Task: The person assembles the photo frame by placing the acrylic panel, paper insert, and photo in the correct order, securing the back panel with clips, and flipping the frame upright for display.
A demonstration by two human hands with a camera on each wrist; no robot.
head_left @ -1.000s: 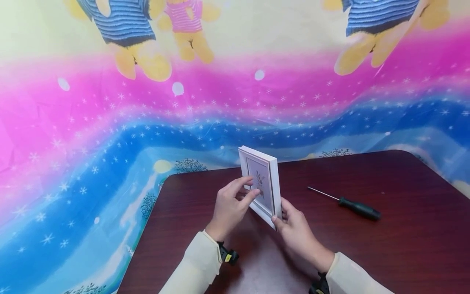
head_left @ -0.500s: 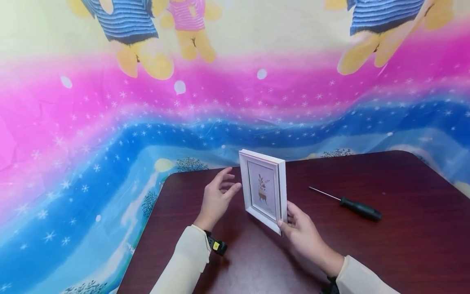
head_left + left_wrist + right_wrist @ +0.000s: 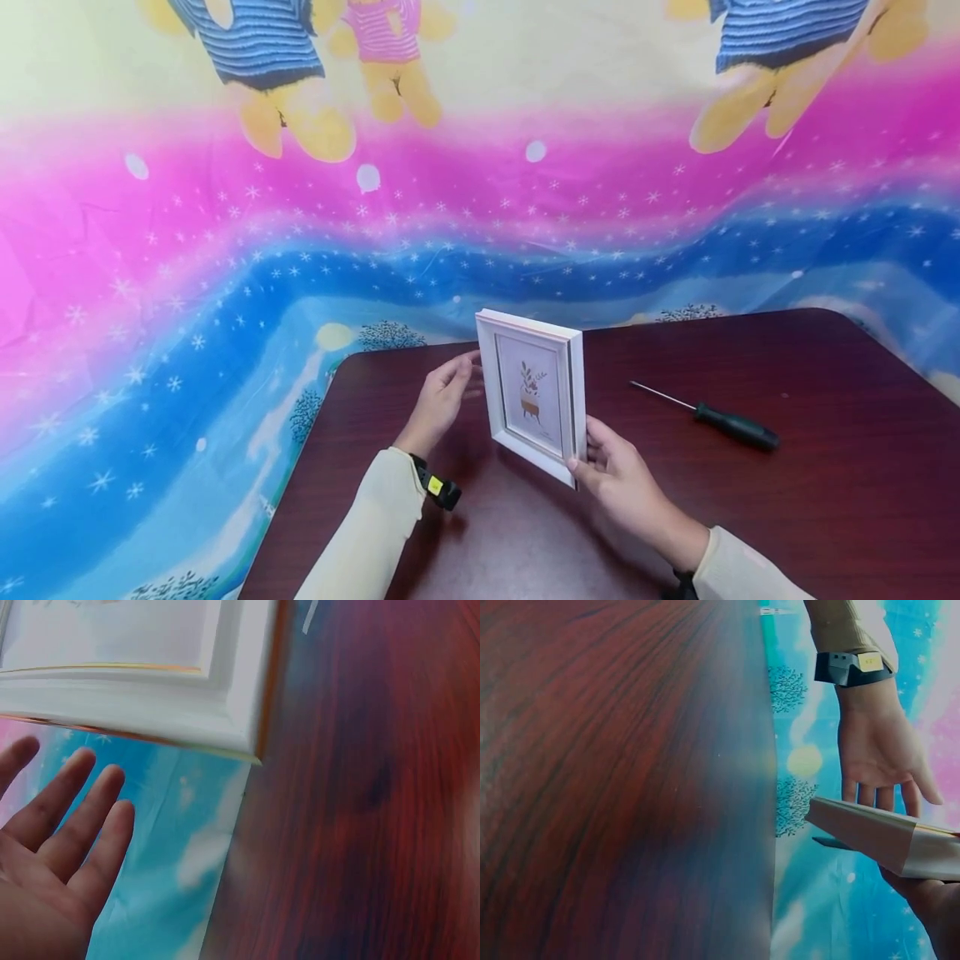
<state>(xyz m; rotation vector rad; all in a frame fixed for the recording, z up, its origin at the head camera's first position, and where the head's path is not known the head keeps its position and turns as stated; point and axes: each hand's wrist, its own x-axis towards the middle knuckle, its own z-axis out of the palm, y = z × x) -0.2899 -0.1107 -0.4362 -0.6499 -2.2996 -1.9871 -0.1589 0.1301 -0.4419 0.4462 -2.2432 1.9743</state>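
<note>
A white picture frame (image 3: 491,385) stands upright in the air above the table, turned partly to the left. Behind its front is a print (image 3: 531,396) of a plant in a pot on legs. My right hand (image 3: 628,479) grips the frame at its lower right corner, thumb on the front and fingers behind. Beside the frame's left edge is my left hand (image 3: 438,404). In the left wrist view the left hand's fingers (image 3: 86,817) are extended and apart from the frame (image 3: 150,705). A thin dark piece (image 3: 832,844) juts out behind the frame in the right wrist view.
On the dark red wooden table (image 3: 847,500) to the right lies a screwdriver (image 3: 735,427) with a dark green handle. A colourful printed cloth (image 3: 420,200) hangs behind the table and down its left side.
My left hand has moved from the front of the frame to beside its left edge. The frame has turned to show more of its front, and my right hand still grips it.
</note>
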